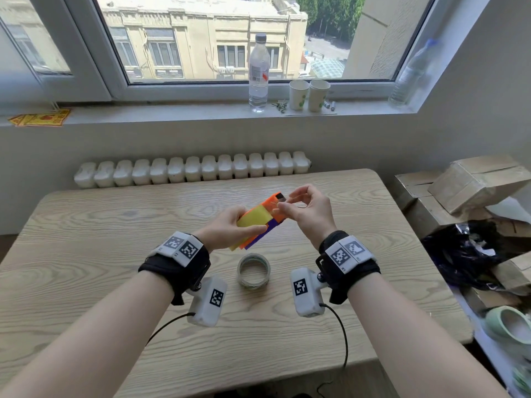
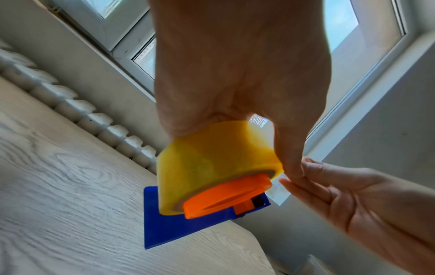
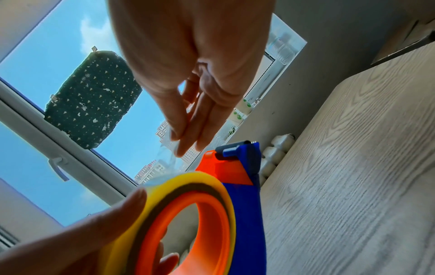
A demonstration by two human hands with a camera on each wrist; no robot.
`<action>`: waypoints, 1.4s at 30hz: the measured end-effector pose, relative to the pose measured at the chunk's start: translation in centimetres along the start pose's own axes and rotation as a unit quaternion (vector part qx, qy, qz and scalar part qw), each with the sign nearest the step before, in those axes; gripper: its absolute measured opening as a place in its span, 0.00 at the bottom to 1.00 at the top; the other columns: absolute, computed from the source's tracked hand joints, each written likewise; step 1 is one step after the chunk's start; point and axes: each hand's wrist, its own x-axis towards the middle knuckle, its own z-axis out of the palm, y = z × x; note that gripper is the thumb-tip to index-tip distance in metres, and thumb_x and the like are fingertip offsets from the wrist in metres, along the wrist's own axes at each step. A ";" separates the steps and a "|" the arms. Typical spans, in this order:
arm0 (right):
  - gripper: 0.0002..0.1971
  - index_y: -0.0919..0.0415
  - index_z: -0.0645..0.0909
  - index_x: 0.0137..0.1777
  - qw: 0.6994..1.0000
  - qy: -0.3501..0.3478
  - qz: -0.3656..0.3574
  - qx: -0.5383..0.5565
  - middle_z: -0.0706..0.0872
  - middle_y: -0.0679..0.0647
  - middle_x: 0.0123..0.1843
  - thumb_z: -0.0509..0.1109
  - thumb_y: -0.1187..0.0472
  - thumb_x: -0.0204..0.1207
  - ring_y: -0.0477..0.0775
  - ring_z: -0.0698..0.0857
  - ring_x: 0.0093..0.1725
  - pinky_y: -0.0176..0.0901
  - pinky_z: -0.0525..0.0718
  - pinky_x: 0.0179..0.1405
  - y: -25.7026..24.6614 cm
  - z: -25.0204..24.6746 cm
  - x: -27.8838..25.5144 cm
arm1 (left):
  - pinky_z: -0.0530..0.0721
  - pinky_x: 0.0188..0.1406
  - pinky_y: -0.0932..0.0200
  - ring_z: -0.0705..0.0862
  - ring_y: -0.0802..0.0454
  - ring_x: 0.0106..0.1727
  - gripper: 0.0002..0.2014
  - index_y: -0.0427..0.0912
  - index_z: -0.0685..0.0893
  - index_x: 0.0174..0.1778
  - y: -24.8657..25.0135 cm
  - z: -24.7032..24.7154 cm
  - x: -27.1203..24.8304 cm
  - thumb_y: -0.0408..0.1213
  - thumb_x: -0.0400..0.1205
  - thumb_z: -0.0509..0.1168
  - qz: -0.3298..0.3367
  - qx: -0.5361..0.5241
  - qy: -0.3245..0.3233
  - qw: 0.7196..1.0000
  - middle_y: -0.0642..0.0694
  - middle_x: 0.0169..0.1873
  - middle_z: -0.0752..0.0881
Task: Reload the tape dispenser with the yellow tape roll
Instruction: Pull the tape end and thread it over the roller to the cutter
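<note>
An orange and blue tape dispenser (image 1: 274, 209) is held above the table, with the yellow tape roll (image 1: 254, 219) seated on its orange hub (image 2: 226, 195). My left hand (image 1: 240, 228) grips the roll (image 2: 212, 160) and the dispenser together; its thumb lies on the roll's outer face (image 3: 179, 179). My right hand (image 1: 284, 206) is just right of the dispenser's cutter end (image 3: 231, 150). It pinches a clear strip of tape (image 3: 167, 158) pulled off the roll between thumb and fingertips (image 3: 182, 148). The blue side plate (image 2: 188, 227) faces the table.
A used-up tape core (image 1: 254, 270) lies on the wooden table (image 1: 115, 254) below my hands. Cardboard boxes (image 1: 474, 182) and a black bag (image 1: 459, 254) crowd the right side. Bottles and paper cups (image 1: 309, 94) stand on the windowsill; a radiator (image 1: 189, 169) runs behind the table.
</note>
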 end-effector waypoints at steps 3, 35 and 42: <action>0.12 0.66 0.76 0.47 0.999 -0.015 0.021 0.019 0.83 0.56 0.39 0.76 0.73 0.68 0.54 0.90 0.36 0.49 0.90 0.42 0.1 -0.3 0.0 | 0.80 0.34 0.55 0.83 0.50 0.34 0.17 0.43 0.83 0.44 -0.1 0.0 0.0 0.52 0.70 0.73 0.007 0.004 0.008 1.000 0.44 0.35 0.86; 0.02 0.62 0.84 0.37 0.987 0.093 0.047 -0.120 0.90 0.57 0.35 0.75 0.67 0.69 0.54 0.91 0.40 0.43 0.89 0.33 -0.9 -2.8 1.6 | 0.74 0.33 0.63 0.80 0.55 0.34 0.15 0.40 0.86 0.41 -0.6 -0.3 1.0 0.50 0.74 0.72 0.020 -0.040 0.010 0.999 0.48 0.33 0.83; 0.07 0.53 0.84 0.31 0.975 0.076 0.040 -0.206 0.89 0.45 0.29 0.75 0.60 0.69 0.43 0.88 0.37 0.46 0.88 0.40 -0.9 -3.3 2.2 | 0.75 0.35 0.56 0.81 0.51 0.34 0.31 0.33 0.85 0.42 -1.1 -0.2 1.0 0.61 0.62 0.75 0.017 -0.053 0.021 0.998 0.43 0.33 0.85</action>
